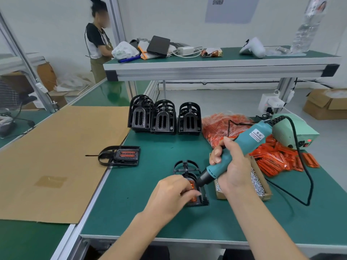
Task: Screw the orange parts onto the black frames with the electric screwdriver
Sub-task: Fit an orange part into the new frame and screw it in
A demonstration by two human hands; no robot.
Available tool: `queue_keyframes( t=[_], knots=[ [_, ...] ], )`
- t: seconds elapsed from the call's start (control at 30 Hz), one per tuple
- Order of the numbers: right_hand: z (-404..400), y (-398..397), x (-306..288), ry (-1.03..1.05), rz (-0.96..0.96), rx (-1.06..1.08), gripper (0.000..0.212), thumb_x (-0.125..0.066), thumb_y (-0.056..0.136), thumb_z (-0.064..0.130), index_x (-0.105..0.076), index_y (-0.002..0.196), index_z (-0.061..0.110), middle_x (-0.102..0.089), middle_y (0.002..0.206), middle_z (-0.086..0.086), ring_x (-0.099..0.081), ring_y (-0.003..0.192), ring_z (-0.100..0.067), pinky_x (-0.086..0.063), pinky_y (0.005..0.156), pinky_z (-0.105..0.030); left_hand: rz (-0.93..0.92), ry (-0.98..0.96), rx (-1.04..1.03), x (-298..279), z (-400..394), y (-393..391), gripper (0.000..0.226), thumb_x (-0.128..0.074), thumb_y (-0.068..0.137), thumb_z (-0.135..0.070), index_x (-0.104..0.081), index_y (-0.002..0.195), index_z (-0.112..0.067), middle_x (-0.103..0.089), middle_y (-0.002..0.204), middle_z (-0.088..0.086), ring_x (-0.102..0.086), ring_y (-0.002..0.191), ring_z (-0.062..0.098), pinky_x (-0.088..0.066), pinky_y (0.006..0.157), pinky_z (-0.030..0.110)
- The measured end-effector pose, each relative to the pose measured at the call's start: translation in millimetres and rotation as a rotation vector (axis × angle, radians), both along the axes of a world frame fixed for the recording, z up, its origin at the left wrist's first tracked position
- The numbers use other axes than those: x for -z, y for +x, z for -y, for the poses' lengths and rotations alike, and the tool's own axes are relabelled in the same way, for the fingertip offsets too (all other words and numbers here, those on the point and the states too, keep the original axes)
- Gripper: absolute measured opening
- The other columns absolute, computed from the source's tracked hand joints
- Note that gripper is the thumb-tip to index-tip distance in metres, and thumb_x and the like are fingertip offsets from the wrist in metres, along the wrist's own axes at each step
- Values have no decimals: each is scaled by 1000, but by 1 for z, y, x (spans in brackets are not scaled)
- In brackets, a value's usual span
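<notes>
A black frame (185, 168) lies on the green mat in front of me with an orange part (192, 184) set in it. My left hand (173, 192) holds the frame and orange part down, fingers curled over them. My right hand (231, 166) grips the teal electric screwdriver (242, 145), whose black nose points down onto the orange part. A finished frame (120, 155) with orange inserts lies to the left. Three stacks of black frames (163, 117) stand behind. Loose orange parts (277, 158) pile at the right.
A small cardboard box of screws (259, 184) sits just right of my right hand. The screwdriver's black cable (308, 177) loops to a green power unit (296, 132). A cardboard sheet (56, 156) covers the left table. A person stands at the back left by a raised shelf (216, 62).
</notes>
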State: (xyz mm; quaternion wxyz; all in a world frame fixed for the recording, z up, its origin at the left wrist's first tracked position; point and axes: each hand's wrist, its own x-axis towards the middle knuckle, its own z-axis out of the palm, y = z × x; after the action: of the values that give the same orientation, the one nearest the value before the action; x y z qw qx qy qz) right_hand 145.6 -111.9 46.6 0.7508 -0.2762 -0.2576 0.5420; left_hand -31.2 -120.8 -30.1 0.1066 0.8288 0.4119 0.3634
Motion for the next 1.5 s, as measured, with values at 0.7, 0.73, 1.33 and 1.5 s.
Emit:
queue_keyframes(
  t=[0.7, 0.73, 1.33, 1.5],
  knots=[
    [-17, -29, 30, -11, 526, 46, 19, -72, 85, 24, -63, 69, 24, -61, 61, -11, -47, 45, -19, -44, 48, -27, -32, -127, -253, 48, 3, 14, 9, -86, 77, -34, -81, 84, -33, -60, 85, -18, -49, 100, 17, -31, 85, 36],
    [-17, -29, 32, -13, 526, 44, 19, -72, 85, 24, -63, 69, 24, -61, 61, -11, -46, 45, -19, -44, 48, -27, -37, -116, -257, 49, 4, 14, 9, -86, 77, -33, -81, 84, -33, -60, 84, -18, -50, 99, 18, -33, 84, 36],
    [-24, -34, 44, -24, 632, -40, 16, -73, 83, 35, -66, 71, 28, -65, 64, -12, -49, 49, -22, -46, 54, -37, -38, -36, -282, 61, 8, 14, 6, -84, 79, -34, -81, 84, -31, -56, 83, -15, -49, 94, 18, -37, 81, 38],
    [-23, -36, 44, 20, 683, -122, 20, -74, 86, 34, -66, 72, 23, -66, 64, -12, -50, 51, -23, -44, 53, -36, 13, -57, -307, 64, 9, 14, 9, -87, 78, -32, -81, 84, -31, -54, 83, -15, -49, 92, 18, -38, 79, 38]
  ],
)
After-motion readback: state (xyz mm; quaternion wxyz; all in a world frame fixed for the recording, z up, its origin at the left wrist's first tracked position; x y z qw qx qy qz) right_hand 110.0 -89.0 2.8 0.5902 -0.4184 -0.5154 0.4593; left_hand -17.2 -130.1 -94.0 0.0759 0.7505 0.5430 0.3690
